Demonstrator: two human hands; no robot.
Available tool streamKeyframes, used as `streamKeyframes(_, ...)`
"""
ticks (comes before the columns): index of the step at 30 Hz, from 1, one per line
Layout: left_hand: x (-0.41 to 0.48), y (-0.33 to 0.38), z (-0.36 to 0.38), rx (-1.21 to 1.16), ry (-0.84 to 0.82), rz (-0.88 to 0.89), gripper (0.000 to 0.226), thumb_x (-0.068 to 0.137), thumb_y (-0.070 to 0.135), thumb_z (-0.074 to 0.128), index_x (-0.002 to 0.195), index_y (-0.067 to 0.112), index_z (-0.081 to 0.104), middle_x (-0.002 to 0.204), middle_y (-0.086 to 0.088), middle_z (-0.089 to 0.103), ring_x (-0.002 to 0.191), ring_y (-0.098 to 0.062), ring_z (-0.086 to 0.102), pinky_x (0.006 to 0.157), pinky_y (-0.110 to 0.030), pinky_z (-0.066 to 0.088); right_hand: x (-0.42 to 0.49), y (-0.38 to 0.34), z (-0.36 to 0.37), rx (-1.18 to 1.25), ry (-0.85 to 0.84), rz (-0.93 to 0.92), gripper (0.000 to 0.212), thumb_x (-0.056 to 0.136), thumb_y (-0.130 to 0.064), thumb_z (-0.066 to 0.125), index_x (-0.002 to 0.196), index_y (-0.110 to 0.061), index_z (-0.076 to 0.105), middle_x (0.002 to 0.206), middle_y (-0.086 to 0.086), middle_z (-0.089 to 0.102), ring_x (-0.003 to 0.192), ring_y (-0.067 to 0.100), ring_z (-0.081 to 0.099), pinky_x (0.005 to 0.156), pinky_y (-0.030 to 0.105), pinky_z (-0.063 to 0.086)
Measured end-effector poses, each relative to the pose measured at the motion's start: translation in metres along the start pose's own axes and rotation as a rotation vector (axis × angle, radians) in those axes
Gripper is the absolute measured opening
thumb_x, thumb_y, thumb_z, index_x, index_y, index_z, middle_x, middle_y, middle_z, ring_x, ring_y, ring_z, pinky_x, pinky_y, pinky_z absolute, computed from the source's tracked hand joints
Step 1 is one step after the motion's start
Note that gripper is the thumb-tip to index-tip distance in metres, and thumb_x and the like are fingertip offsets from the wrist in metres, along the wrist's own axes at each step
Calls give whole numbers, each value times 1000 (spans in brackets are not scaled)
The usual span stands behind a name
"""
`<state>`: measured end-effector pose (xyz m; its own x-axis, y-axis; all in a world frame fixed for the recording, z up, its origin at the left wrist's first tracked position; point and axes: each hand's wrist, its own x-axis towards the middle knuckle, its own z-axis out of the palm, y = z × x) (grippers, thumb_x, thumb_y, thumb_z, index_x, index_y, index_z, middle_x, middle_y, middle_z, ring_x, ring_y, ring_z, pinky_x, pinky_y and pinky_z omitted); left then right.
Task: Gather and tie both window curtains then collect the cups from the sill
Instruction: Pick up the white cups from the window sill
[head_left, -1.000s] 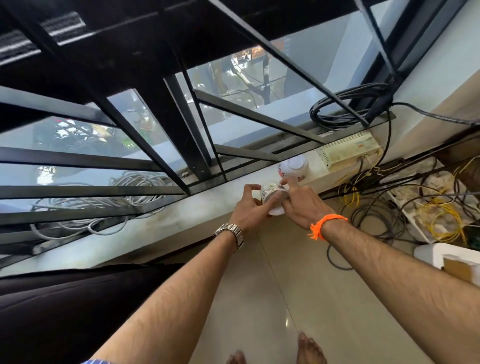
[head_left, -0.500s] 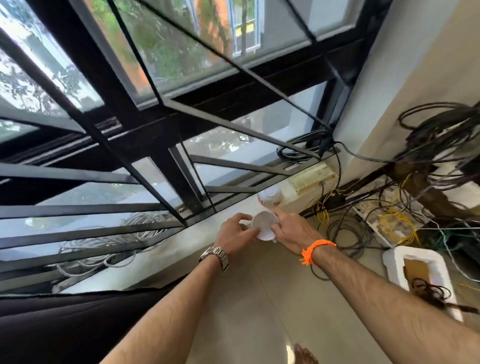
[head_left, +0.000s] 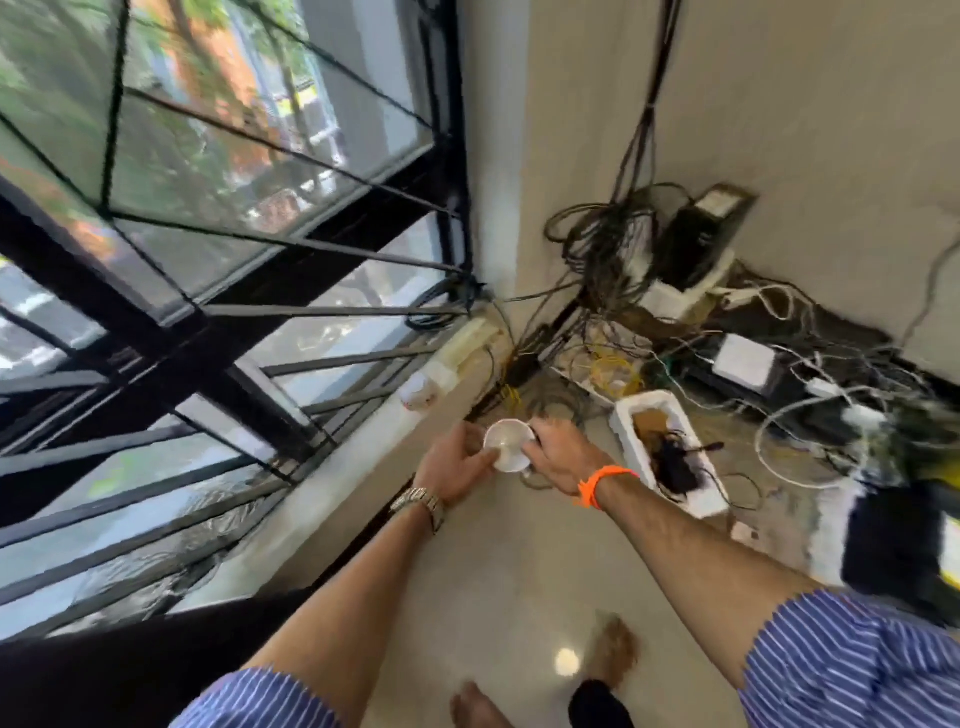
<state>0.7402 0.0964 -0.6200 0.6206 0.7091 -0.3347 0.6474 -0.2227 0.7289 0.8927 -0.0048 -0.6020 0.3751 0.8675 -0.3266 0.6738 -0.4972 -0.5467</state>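
Note:
A white cup (head_left: 508, 447) is held between both hands, its open mouth facing me, off the window sill (head_left: 332, 467) and over the floor. My left hand (head_left: 457, 465), with a metal watch on the wrist, grips its left side. My right hand (head_left: 558, 454), with an orange wristband, grips its right side. A second white cup (head_left: 418, 394) with red markings stands on the sill farther along, next to a cream box (head_left: 470, 343). No curtain can be made out in this blurred frame.
Black window bars (head_left: 322, 312) run along the left above the sill. A tangle of cables and devices (head_left: 675, 332) fills the corner. A white foam box (head_left: 670, 447) lies on the floor to the right of my hands. My bare feet (head_left: 613, 649) are below.
Both hands have pulled the cup away from the sill toward me. My view has swung right and up, so the corner with the cables now shows. The other cup stays on the sill.

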Motion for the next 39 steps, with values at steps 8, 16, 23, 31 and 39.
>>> streamKeyframes(8, -24, 130, 75, 21, -224, 172, 19, 79, 42, 61, 95, 31, 56, 67, 12, 71, 60, -1, 67, 67, -36, 58, -110, 89, -77, 161, 239, 180, 26, 91, -26, 47, 105, -11, 63, 97, 17, 69, 86, 30, 62, 69, 28, 41)
streamKeyframes(16, -61, 241, 206, 196, -466, 408, 19, 79, 37, 62, 94, 28, 58, 71, 4, 73, 67, -11, 70, 71, -35, 59, -244, 196, -118, 278, 427, 430, 24, 90, -18, 48, 105, -12, 66, 94, 16, 71, 88, 33, 65, 77, 38, 52)
streamKeyframes(23, -134, 308, 327, 307, -686, 571, 21, 78, 40, 61, 93, 27, 54, 61, 8, 71, 67, -5, 68, 68, -29, 53, -382, 274, -120, 339, 571, 644, 19, 92, -20, 50, 99, -10, 64, 90, 17, 72, 79, 29, 65, 67, 33, 48)
streamKeyframes(31, -234, 342, 443, 404, -922, 696, 23, 82, 37, 58, 98, 24, 51, 60, 11, 70, 74, -9, 65, 63, -28, 46, -523, 328, -92, 485, 705, 893, 20, 89, -16, 49, 95, -8, 66, 75, 12, 72, 65, 20, 62, 69, 42, 55)
streamKeyframes(39, -305, 327, 524, 527, -1104, 758, 30, 80, 44, 59, 103, 28, 51, 73, 8, 71, 79, -14, 64, 71, -32, 49, -611, 357, -24, 719, 809, 1098, 18, 86, -15, 49, 88, -5, 64, 66, 6, 69, 55, 13, 63, 61, 39, 56)
